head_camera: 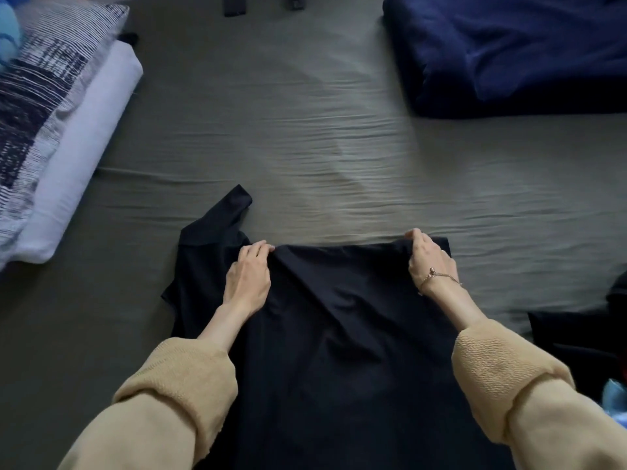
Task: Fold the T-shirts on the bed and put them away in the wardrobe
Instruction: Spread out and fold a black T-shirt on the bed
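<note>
Black T-shirt (339, 334): one, spread flat on olive bed sheet (305, 137), one sleeve fanned out leftward. Pillows (51, 113): two, stacked at left. Navy duvet (509, 49): one, far right. Left hand (249, 276): palm down, fingers curled, pinching top edge. Right hand (429, 262): likewise pinching top edge at far corner.

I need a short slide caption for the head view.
Both hands, left hand and right hand, grip a black T-shirt on the grey-green bed sheet.
</note>
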{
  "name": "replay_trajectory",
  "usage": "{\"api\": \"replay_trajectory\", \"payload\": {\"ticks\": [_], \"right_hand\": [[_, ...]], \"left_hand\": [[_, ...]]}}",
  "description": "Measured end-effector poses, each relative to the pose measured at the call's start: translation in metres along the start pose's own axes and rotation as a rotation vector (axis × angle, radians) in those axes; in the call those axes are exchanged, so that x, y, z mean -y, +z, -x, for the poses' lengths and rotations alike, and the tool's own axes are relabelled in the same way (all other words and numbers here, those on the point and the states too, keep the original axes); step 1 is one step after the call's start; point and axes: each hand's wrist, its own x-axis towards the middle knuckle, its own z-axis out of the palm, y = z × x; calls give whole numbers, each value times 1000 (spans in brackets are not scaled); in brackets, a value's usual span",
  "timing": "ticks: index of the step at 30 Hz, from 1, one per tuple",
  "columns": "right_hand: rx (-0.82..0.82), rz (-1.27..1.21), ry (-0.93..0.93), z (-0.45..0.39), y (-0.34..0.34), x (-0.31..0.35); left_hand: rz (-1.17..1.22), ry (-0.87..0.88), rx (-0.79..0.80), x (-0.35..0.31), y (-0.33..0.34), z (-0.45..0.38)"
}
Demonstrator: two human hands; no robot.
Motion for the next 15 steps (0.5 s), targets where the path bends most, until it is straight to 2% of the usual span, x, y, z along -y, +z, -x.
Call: {"api": "replay_trajectory", "payload": {"ticks": [5, 7, 11, 13, 15], "right_hand": [[73, 169, -33, -27, 2, -6], [72, 246, -41, -34, -1, -13], [46, 386, -38, -43, -9, -24], [30, 360, -31, -48, -14, -27], [6, 333, -11, -51, -17, -28]], "left_hand": [[-227, 68, 113, 6, 10, -23], [-341, 77, 109, 9, 9, -28], [-418, 130, 33, 15, 4, -36], [-433, 127, 5, 15, 2, -41], [-459, 115, 43, 12, 0, -45]]}}
